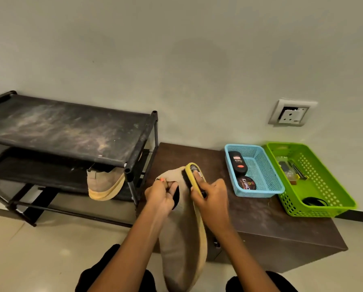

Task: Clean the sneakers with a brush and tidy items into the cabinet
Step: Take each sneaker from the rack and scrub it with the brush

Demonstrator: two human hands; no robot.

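My left hand (pixel 163 194) grips the collar of a tan sneaker (pixel 181 239) with a pale yellow sole, held up in front of me with its heel end far from me. My right hand (pixel 210 196) holds a yellow-backed brush (pixel 194 174), whose black bristles press against the sneaker near its heel. The second tan sneaker (pixel 104 184) sits on the lower shelf of the black shoe rack (pixel 66 127) at the left. The low brown cabinet (pixel 271 224) stands under my hands.
On the cabinet top stands a blue basket (pixel 258 190) with a black polish bottle and a round polish tin. A green basket (pixel 332 205) with small items is to its right. A wall socket (pixel 291 112) is above. The rack's top shelf is dusty.
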